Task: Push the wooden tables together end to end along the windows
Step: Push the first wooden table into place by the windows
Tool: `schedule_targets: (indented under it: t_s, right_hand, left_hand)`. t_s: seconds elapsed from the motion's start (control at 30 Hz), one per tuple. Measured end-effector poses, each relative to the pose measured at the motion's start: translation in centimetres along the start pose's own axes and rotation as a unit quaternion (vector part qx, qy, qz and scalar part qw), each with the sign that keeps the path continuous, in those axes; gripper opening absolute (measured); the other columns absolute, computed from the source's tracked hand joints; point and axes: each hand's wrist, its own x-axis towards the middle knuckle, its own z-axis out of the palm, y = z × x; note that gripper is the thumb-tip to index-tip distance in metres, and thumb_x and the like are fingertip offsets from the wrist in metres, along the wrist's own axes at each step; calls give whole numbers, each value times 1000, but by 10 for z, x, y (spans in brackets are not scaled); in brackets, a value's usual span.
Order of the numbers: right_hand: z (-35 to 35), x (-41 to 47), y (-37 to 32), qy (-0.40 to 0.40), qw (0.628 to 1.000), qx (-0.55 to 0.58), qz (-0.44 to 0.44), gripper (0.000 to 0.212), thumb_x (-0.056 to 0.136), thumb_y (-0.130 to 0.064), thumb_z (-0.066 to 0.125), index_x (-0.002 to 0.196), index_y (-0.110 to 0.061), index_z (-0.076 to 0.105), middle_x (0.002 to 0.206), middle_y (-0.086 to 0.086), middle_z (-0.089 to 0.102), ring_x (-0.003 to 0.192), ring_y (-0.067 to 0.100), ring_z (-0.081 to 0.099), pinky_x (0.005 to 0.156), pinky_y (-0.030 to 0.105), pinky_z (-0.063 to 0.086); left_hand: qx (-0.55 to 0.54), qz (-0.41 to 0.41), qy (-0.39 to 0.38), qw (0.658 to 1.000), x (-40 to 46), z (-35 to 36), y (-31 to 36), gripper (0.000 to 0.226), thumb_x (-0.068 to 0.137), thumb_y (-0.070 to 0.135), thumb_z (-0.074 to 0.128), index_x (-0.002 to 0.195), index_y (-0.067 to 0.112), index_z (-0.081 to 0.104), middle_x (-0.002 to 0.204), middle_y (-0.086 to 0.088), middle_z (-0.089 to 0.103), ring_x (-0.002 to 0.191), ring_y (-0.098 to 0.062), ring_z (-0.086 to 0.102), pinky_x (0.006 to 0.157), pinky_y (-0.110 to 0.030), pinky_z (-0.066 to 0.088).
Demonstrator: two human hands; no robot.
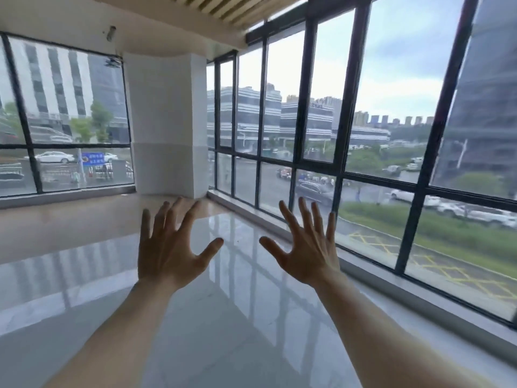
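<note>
Your left hand (170, 247) and right hand (306, 247) hover with fingers spread, holding nothing, above bare floor (223, 317) beside the windows (321, 107); no table shows, so find one next.

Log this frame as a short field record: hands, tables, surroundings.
left hand: raised, fingers spread, palm forward, holding nothing
right hand: raised, fingers spread, palm forward, holding nothing
wooden tables: none in view
floor: glossy pale tile, reflecting the window frames
windows: dark-framed, along the right side and the far left wall
pillar: white, in the far corner between the window runs
outside: street with cars, buildings, grass strip
task state: no table contacted yet
</note>
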Motion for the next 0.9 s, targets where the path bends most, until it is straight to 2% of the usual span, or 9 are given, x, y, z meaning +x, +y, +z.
schedule_targets:
  t_s: [0.27, 0.4, 0.53, 0.73, 0.9]
  right_hand:
    - [66, 81, 152, 15, 982, -83, 171, 98, 79, -97, 8, 163, -48, -6, 175, 2, -16, 159, 29, -20, 124, 61, -16]
    - [91, 100, 249, 31, 960, -107, 258, 98, 79, -98, 8, 162, -49, -7, 175, 3, -16, 159, 28, -21, 123, 60, -19]
    - [88, 109, 342, 51, 922, -145, 356, 99, 77, -98, 7, 162, -49, -8, 175, 2, -17, 159, 27, -20, 123, 61, -17]
    - [50, 63, 430, 56, 837, -224, 496, 96, 81, -97, 12, 161, -49, -10, 174, 0, -18, 159, 25, -23, 123, 59, -18]
    - [13, -3, 453, 69, 726, -301, 614, 95, 81, -97, 9, 161, -51, -11, 174, 0, -19, 159, 26, -20, 123, 61, -16]
  left_hand:
    - [-110, 141, -26, 983, 156, 193, 97, 89, 86, 85, 32, 158, 32, 37, 164, -8, 37, 154, -31, 28, 127, -56, 6]
    - [-161, 219, -49, 961, 217, 283, 190, 90, 85, 86, 32, 157, 32, 38, 163, -8, 39, 153, -31, 29, 127, -57, 7]
    - [-213, 295, -60, 929, 275, 347, 300, 92, 84, 87, 31, 158, 32, 36, 165, -9, 36, 154, -32, 27, 127, -56, 4]
    - [-329, 410, -78, 847, 301, 393, 467, 93, 82, 85, 35, 157, 30, 39, 163, -11, 38, 152, -35, 32, 127, -57, 6]
    - [-427, 513, -101, 738, 277, 404, 593, 94, 82, 87, 34, 157, 31, 38, 163, -11, 37, 153, -35, 30, 128, -57, 4]
